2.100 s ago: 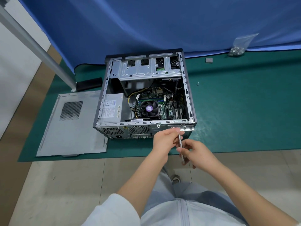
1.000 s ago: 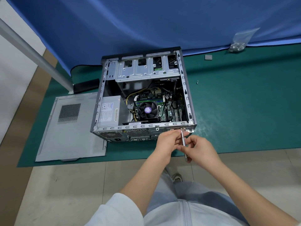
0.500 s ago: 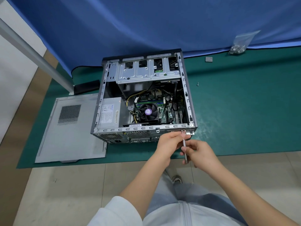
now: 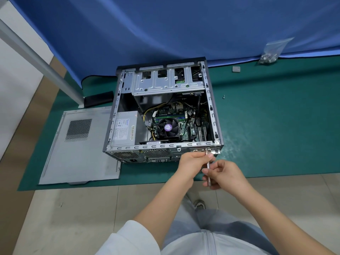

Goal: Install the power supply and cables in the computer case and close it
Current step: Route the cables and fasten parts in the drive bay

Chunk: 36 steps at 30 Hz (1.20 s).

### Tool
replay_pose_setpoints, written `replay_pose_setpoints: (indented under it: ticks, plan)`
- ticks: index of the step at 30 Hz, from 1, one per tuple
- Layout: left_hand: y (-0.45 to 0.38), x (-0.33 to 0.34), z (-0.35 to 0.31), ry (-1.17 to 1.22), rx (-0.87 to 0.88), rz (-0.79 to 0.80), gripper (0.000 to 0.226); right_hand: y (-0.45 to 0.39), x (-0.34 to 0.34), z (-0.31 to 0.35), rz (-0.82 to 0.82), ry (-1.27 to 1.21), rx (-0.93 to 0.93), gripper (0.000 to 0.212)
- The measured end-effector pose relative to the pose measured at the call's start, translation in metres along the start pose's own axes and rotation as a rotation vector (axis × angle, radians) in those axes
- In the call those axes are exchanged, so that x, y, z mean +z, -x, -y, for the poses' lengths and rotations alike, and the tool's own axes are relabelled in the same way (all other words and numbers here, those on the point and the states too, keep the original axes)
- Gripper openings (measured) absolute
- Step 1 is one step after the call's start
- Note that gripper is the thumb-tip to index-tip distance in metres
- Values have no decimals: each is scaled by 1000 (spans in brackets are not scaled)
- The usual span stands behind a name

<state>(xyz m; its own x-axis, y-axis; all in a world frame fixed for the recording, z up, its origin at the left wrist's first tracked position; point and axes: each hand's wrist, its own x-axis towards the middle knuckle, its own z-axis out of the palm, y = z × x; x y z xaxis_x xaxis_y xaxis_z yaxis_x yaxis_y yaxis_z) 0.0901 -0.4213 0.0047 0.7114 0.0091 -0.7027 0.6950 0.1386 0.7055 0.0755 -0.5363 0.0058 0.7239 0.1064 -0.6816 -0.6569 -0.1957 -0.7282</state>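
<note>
The open computer case [image 4: 213, 115] lies on its side on a green mat. Inside it at the left sits the grey power supply [image 4: 125, 128]; yellow and black cables [image 4: 156, 107] run over the motherboard beside the black cooler fan [image 4: 168, 127]. My right hand [image 4: 225, 173] grips the handle of a thin metal screwdriver [image 4: 208, 165]. The tool's tip touches the case's rear right corner at the expansion slot bracket [image 4: 211, 150]. My left hand [image 4: 194, 161] pinches the shaft near the tip.
The grey side panel [image 4: 79, 144] lies flat on the mat [image 4: 276, 135] left of the case. A loose screw [image 4: 223, 97], a small grey square part [image 4: 236, 69] and a clear bag of screws [image 4: 270, 52] lie at the back right. A blue cloth hangs behind.
Both hands moved up toward the case's rear corner, bringing the screwdriver tip onto the slot bracket. The case and side panel stayed in place.
</note>
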Motion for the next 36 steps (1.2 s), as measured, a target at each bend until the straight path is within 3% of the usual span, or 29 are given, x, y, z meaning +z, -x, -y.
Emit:
replay_pose_setpoints:
  ticks: [4,10,12,14,19,22,25,29,32,36]
  plan:
    - [-2,-3,-2,31,-40,49,9,-4,1,-3,51,43,-9,11]
    - [-7,1,-1,-8,5,-84,14,-4,-1,-4,46,3,2,8]
    - [-7,0,1,-57,49,-140,5,-1,1,-1,-6,-52,14,18]
    - [-4,-1,2,-84,72,-163,14,4,3,1,-43,-78,11,23]
    - [0,-6,-1,-37,-21,52,21,6,9,2,-26,-135,9,4]
    - [-1,-7,0,-47,-17,84,14,5,10,3,11,-149,20,11]
    - [-4,-6,-2,-38,-8,21,9,2,8,4,47,-150,54,17]
    - [-7,-4,-3,-57,-29,-62,6,3,4,8,86,-113,76,4]
    - [-8,-2,-1,-102,0,-140,17,5,5,7,-1,-98,52,17]
    - [-2,-1,2,-99,51,-137,12,5,6,4,-75,-135,25,11]
